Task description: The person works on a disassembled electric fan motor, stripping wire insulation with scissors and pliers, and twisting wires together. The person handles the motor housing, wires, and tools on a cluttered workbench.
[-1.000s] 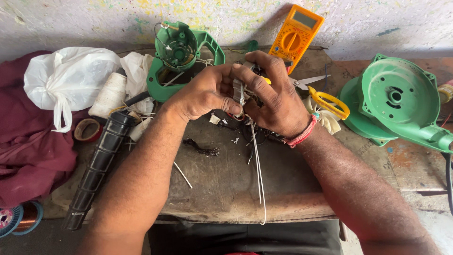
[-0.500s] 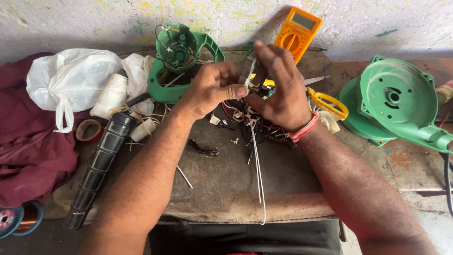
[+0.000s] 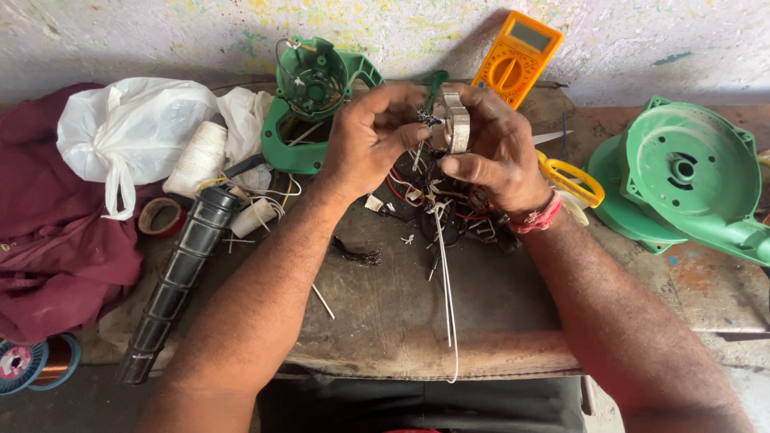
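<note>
Left hand [image 3: 370, 143] and right hand [image 3: 496, 152] both grasp the metal core [image 3: 455, 120] above bench [image 3: 385, 321] centre. Multimeter [image 3: 516, 56] at 1 o'clock, housing [image 3: 314, 88] at 10; front edge unobstructed.

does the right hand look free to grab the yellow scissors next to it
Probably not at once: the right hand is holding a small metal part with the left hand. The yellow scissors lie uncovered beside its wrist.
</note>
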